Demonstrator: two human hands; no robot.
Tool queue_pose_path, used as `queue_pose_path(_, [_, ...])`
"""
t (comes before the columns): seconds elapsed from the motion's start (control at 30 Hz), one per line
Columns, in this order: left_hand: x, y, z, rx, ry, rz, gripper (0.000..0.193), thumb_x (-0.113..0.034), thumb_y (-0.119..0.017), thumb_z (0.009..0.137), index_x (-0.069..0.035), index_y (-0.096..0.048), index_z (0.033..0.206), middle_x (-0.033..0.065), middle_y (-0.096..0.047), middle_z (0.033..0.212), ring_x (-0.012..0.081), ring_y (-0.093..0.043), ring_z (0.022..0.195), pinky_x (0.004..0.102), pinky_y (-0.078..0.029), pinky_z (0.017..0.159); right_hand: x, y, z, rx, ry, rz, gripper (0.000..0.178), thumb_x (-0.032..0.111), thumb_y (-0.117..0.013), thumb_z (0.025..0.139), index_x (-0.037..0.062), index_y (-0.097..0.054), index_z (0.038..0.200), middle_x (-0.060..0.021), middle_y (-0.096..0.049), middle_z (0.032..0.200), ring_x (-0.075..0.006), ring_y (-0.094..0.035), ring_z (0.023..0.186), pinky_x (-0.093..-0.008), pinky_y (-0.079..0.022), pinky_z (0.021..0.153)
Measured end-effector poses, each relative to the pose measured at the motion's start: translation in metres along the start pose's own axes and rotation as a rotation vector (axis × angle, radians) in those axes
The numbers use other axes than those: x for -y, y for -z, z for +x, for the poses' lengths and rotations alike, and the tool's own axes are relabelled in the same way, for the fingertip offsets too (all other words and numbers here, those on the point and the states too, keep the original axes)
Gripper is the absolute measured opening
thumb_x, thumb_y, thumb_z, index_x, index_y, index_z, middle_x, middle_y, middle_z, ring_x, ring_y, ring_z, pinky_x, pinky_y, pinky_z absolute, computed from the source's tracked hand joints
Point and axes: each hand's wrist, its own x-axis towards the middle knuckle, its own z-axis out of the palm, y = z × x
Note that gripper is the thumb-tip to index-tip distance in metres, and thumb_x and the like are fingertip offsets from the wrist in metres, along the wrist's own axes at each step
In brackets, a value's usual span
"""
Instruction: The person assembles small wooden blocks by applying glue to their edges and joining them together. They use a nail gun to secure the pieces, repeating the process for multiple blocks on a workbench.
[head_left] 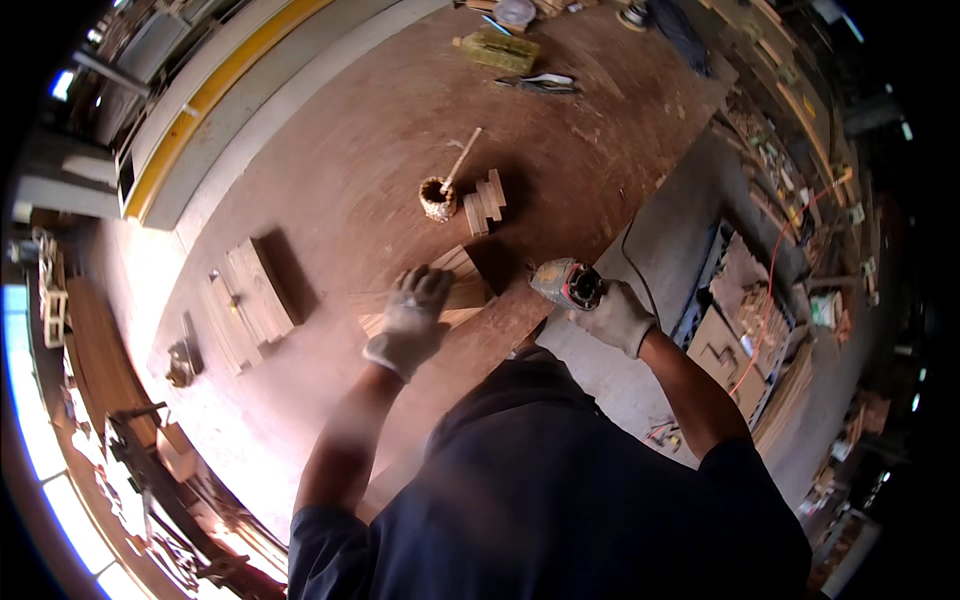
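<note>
My left hand (412, 318), in a pale work glove, lies on a light wooden piece (462, 281) near the table's front edge. Its fingers are stretched out flat over the wood. My right hand (615, 318), gloved too, grips a handheld power tool (568, 283) with a dark body and a reddish ring at its end. That tool is just right of the wood, at the table edge, and looks apart from it. Its working end is too unclear to name its exact kind. Beyond the wood are a small stack of wooden blocks (484, 204) and a round pot (437, 203) with a stick (462, 158) in it.
Wooden boards (248, 300) lie on the brown table (350, 170) at left, near a small metal tool (182, 362). A yellowish container (497, 49) and pliers-like tools (540, 83) sit at the far side. A dark cord (630, 255) hangs at right, near a scrap-filled crate (735, 310).
</note>
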Motion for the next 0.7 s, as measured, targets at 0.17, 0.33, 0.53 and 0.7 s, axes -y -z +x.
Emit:
queue_pose_path(0.17, [-0.019,-0.039,0.028,-0.106,-0.141,0.113,0.039,-0.013,-0.064,0.094,-0.004,-0.067,0.131,0.0167,-0.068,0.129,0.0367,-0.059,0.128,0.0507,-0.049,0.106,0.067,0.027,-0.004,0.06,0.103,0.055,0.031,0.022,-0.081,0.085,0.0037,-0.078,0.11,-0.0179,-0.08,0.1,-0.0309,-0.079,0.098,-0.0418,-0.06,0.089])
queue_pose_path(0.33, [-0.024,-0.034,0.044,-0.002,-0.044,0.067,0.031,-0.013,-0.059,0.094,-0.004,-0.069,0.123,0.0189,-0.07,0.119,0.0385,-0.065,0.117,0.0519,-0.054,0.097,0.11,0.036,0.002,0.085,0.272,0.0,0.031,0.021,-0.077,0.09,0.0029,-0.077,0.115,-0.0145,-0.082,0.101,-0.023,-0.079,0.099,-0.0403,-0.06,0.09])
queue_pose_path(0.53, [-0.02,-0.034,0.054,0.034,0.059,-0.123,0.018,-0.014,-0.057,0.1,-0.006,-0.072,0.106,0.0155,-0.072,0.112,0.0354,-0.065,0.116,0.0485,-0.055,0.092,0.125,0.039,0.034,0.161,0.302,-0.073,0.031,0.023,-0.078,0.091,0.003,-0.077,0.115,-0.0184,-0.082,0.104,-0.0247,-0.08,0.101,-0.0408,-0.06,0.088])
queue_pose_path(0.7, [-0.016,-0.043,0.036,-0.023,-0.098,0.13,0.022,-0.014,-0.055,0.102,-0.005,-0.069,0.115,0.0149,-0.07,0.115,0.037,-0.063,0.117,0.0481,-0.053,0.095,0.136,0.043,0.065,0.23,0.383,-0.183,0.033,0.026,-0.078,0.093,0.0038,-0.077,0.117,-0.0165,-0.081,0.099,-0.0265,-0.08,0.092,-0.0406,-0.061,0.083])
